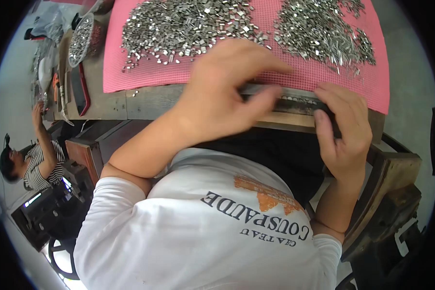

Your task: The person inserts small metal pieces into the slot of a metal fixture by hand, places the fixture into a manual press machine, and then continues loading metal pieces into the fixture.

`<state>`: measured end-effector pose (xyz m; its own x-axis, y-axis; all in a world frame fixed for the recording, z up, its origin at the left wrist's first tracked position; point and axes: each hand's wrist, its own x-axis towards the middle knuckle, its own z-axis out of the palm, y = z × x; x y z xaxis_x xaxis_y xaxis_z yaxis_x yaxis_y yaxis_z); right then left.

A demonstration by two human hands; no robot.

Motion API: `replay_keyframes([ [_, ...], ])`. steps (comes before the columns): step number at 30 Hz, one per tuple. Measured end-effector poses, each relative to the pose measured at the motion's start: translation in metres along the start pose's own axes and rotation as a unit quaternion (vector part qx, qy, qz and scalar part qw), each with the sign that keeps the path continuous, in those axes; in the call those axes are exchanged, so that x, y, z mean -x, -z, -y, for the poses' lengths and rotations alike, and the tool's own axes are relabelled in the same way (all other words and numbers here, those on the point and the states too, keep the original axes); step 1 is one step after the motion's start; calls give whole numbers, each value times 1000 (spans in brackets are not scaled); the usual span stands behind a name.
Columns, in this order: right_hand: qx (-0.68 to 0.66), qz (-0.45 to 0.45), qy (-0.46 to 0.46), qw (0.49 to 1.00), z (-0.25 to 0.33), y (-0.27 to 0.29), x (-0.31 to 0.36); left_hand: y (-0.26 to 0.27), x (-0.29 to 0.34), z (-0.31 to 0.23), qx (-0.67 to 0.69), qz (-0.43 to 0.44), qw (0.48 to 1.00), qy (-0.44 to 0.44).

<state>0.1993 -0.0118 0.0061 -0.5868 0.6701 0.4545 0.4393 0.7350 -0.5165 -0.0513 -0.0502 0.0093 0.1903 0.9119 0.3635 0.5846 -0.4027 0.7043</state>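
Along the near edge of the table lies a long dark metal bar [302, 107], with a row of small shiny metal pieces [298, 98] on it. My right hand [347, 129] holds the bar's right end, fingers on the far side and thumb on the near side. Over the bar's left part is my left hand [227, 82], blurred by motion, its thumb and fingers apart; I see nothing between them. Beyond my hands, two piles of small silvery metal pieces, a left pile [179, 29] and a right pile [319, 36], lie on a pink textured mat [164, 77].
A clear tub of metal pieces [82, 41] stands left of the mat. Near it are a red-and-black flat object [80, 89] and plastic bags [50, 21]. Another person [38, 159] in a striped top works at the far left. A wooden stand [394, 179] is at right.
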Motion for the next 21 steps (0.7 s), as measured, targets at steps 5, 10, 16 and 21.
replay_keyframes([
  [5, 57, -35, -25, 997, -19, 14, 8, 54, 19, 39, -198, -85, 975, 52],
  [10, 103, -63, -58, 991, -42, 22, 3, 56, 33, 37, -305, -80, 947, 60],
  [16, 149, -44, -45, 987, -53, 22, 2, 57, 30, 36, -285, -60, 953, 87],
  [21, 140, -36, -13, 989, -61, 13, -4, 57, 29, 42, -355, -50, 933, 35],
])
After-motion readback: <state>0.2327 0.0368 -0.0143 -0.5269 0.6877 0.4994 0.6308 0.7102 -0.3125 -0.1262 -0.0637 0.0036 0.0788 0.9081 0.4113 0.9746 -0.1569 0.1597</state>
